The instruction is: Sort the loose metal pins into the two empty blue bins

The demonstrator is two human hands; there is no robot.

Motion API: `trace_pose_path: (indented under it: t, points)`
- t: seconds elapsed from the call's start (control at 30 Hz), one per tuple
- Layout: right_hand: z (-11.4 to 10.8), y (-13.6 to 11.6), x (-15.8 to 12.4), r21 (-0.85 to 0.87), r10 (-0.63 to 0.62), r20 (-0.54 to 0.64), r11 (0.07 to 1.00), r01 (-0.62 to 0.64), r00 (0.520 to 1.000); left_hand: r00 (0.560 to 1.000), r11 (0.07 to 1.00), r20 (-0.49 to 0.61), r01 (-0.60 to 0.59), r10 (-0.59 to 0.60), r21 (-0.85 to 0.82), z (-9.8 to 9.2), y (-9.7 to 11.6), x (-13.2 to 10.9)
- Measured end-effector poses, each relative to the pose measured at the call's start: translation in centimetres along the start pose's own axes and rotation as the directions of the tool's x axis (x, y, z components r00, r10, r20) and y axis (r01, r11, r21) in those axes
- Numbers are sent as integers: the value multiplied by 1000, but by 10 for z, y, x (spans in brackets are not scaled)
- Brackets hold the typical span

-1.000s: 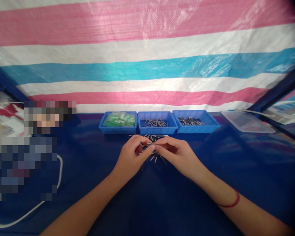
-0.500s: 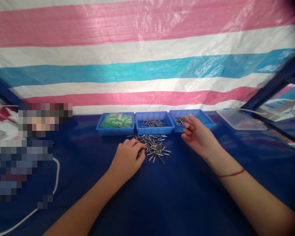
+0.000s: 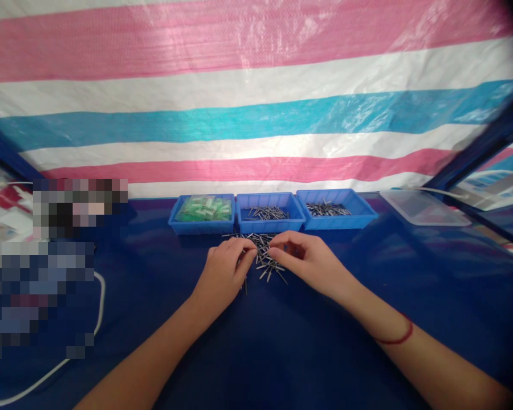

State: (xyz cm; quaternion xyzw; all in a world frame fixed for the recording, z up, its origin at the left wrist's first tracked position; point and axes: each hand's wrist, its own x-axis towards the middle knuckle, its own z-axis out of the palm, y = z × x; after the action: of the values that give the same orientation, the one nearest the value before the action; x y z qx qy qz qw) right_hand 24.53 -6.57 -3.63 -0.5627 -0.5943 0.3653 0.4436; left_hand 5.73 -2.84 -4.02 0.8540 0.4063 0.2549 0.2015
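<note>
A loose pile of thin metal rivets (image 3: pixel 268 263) lies on the dark blue table (image 3: pixel 256 353). At the pile's left side is my left hand (image 3: pixel 227 265), its fingers curled and thumb near the index fingertip; what it pinches is too small to make out. My right hand (image 3: pixel 303 256) reaches over the pile's right side, thumb and index finger close together at the rivets, and anything between them is hidden. Behind the pile, the middle blue bin (image 3: pixel 270 223) and the right blue bin (image 3: pixel 344 221) both hold similar metal pieces.
The left blue bin (image 3: pixel 203 228) holds a clear bag of green pieces (image 3: pixel 207 208). A translucent lid (image 3: pixel 423 208) lies at the back right. A white cable (image 3: pixel 100 296) curves over the table's left part, beside a blurred area. A striped sheet (image 3: pixel 256 125) hangs behind.
My right hand has moved left and down from over the right bin to the rivet pile, and its fingers have closed together. My left hand has barely shifted at the pile.
</note>
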Motion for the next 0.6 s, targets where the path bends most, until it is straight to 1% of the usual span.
trace_pose_path:
  t: [0.03,0.1,0.2,0.3,0.47,0.6]
  points:
    - [4,0,-2,-14,-17,-12,1000,17,1000,1000,997,-9,14,-15,-77,0,2,0]
    - [11,1,-6,27,-29,-37,999,30,999,998,980,-33,38,-46,-196,1,5,-1]
    - [18,1,-10,132,-42,-60,990,50,997,995,959,-70,54,-76,-276,3,10,-3]
    - [21,1,-12,148,-59,-87,986,72,994,993,952,-89,49,-79,-301,4,13,-4]
    - [20,-1,-15,88,-102,-108,990,112,989,993,952,-92,48,-80,-302,4,12,-3]
    - [19,-2,-15,42,-154,-120,986,160,981,996,955,-82,18,-44,-295,4,12,-2]
